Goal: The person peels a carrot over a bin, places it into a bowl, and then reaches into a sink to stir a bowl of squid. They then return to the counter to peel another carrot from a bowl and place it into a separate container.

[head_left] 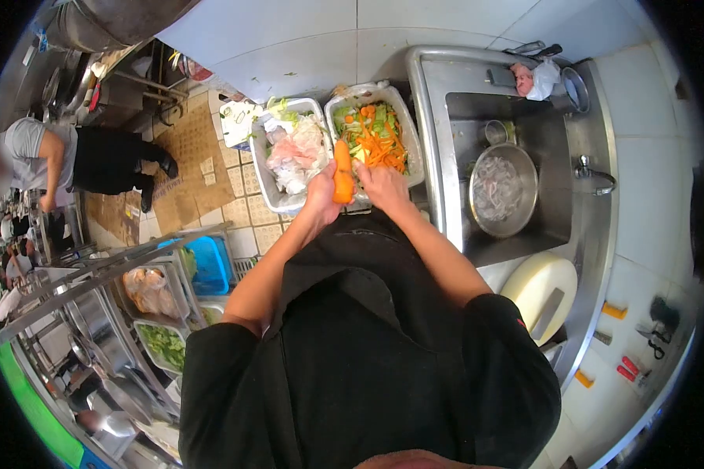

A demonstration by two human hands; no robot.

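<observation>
A peeled-looking orange carrot [343, 173] is held upright by my left hand [321, 192], its fingers closed around the lower part. Close beside it, my right hand [385, 186] has its fingers curled near the carrot; whatever is in them is hidden. Both hands are over the near edge of two white bins. Orange peelings and green scraps fill the right bin [414, 148]. Crumpled white and pinkish plastic bags and some green scraps lie in the left bin [263, 173].
To the right, a steel sink [434, 133] holds a metal bowl [519, 222] under a faucet [598, 178]. A round cutting board [518, 291] with a blade on it sits nearer me. Food containers [163, 344] stand on a left rack. Another person [47, 156] stands far left.
</observation>
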